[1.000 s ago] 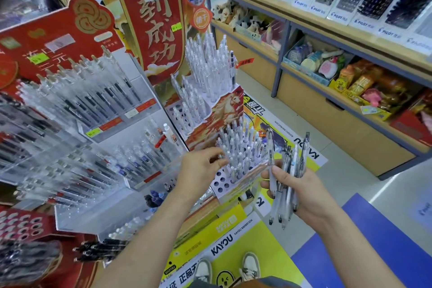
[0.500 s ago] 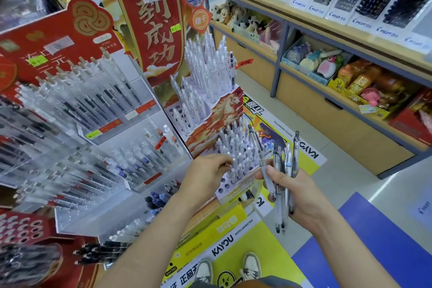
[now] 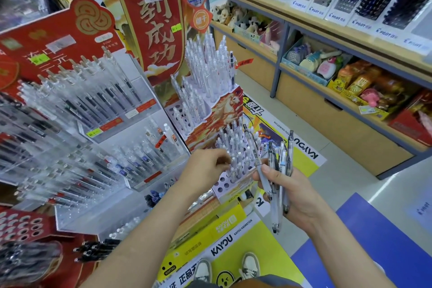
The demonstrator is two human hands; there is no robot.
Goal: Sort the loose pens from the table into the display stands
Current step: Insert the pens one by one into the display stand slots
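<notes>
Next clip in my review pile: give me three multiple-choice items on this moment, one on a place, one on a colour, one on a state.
1. Where is the bundle of loose pens?
A. in a drawer
B. in the right hand
C. in a basket

2. What colour is the tall banner behind the tiered stand?
A. green
B. black
C. red

3. How is the front row of holes in the stand's lowest tier?
A. every hole filled
B. open and empty
C. under a lid

Answers:
1 B, the fingers curl round the barrels.
2 C, a red ground carries gold characters.
3 B, round holes show with no pens in them.
</notes>
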